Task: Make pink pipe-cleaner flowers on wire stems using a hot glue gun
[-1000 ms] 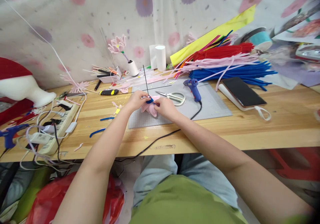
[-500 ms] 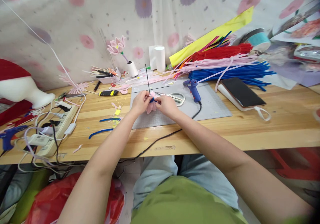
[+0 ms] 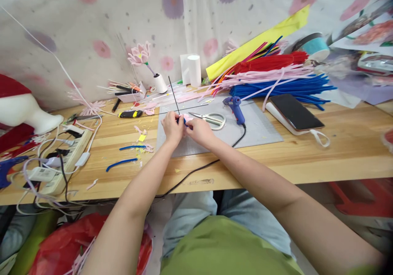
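My two hands meet over the grey cutting mat (image 3: 260,129). My left hand (image 3: 172,127) is closed around a pink pipe-cleaner flower (image 3: 187,118), with a thin black wire stem (image 3: 173,95) rising from it. My right hand (image 3: 199,131) pinches a short blue pipe cleaner (image 3: 183,121) at the flower's base. Most of the flower is hidden between my fingers.
Scissors (image 3: 211,119) and a blue glue gun (image 3: 236,108) lie on the mat just behind my hands. Bundles of pipe cleaners (image 3: 276,76) fill the back right, beside a phone (image 3: 294,111). Blue pipe-cleaner pieces (image 3: 123,162) and a power strip (image 3: 66,154) lie left.
My hands have closed tighter around the flower and lifted it slightly, so less pink shows. The wire stem now leans to the left.
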A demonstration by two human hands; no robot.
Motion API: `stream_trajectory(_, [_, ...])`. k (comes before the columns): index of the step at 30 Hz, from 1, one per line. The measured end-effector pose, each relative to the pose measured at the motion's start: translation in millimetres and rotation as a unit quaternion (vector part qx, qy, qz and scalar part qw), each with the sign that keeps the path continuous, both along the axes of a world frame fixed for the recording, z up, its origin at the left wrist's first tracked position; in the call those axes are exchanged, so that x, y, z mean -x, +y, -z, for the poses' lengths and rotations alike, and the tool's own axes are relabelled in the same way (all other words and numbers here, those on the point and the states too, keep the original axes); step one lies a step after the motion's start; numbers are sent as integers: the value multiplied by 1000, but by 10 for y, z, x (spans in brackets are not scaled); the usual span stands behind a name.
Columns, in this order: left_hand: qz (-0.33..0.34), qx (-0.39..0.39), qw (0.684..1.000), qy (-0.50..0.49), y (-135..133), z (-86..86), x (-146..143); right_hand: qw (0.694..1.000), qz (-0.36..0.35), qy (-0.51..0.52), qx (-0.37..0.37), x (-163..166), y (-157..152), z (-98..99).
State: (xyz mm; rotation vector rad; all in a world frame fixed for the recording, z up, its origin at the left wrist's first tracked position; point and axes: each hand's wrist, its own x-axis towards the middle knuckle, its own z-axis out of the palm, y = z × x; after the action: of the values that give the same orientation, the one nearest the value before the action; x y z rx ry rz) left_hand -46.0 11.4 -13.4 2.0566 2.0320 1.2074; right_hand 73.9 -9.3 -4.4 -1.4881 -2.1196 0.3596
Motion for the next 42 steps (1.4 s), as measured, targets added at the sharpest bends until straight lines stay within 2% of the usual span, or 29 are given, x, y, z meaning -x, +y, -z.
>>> stream_trajectory(4, [-18, 10, 999, -39, -16, 96, -13, 1000, -4, 5, 2, 11, 10, 53])
stream_trajectory(7, [10, 55, 996, -72, 8, 57, 47, 1000, -4, -1, 2, 1, 12, 66])
stream_trajectory(13, [170, 225, 957, -70, 109, -234, 349, 1000, -15, -7, 18, -15, -7, 64])
stream_trajectory(16, [249, 229, 940, -39, 163, -306, 463, 1000, -12, -11, 16, -19, -5, 66])
stream_trajectory(19, [285, 235, 928, -47, 205, -278, 488, 1000, -7, -17, 23, -27, -5, 64])
stream_trajectory(24, [231, 203, 952, -3, 193, -224, 406, 999, -5, -34, 17, -53, -5, 37])
stream_trajectory(28, [178, 156, 970, 61, 130, -255, 305, 999, -9, -41, 13, -58, 5, -14])
stream_trajectory(31, [162, 128, 974, 88, 104, -282, 246, 999, -9, -44, 13, -50, 5, -50])
stream_trajectory(37, [147, 207, 966, 58, 127, -362, 223, 999, -13, -45, 20, -54, 21, -66])
stream_trajectory(42, [130, 210, 968, 50, 167, -386, 236, 999, -18, -35, 4, -74, 62, -87])
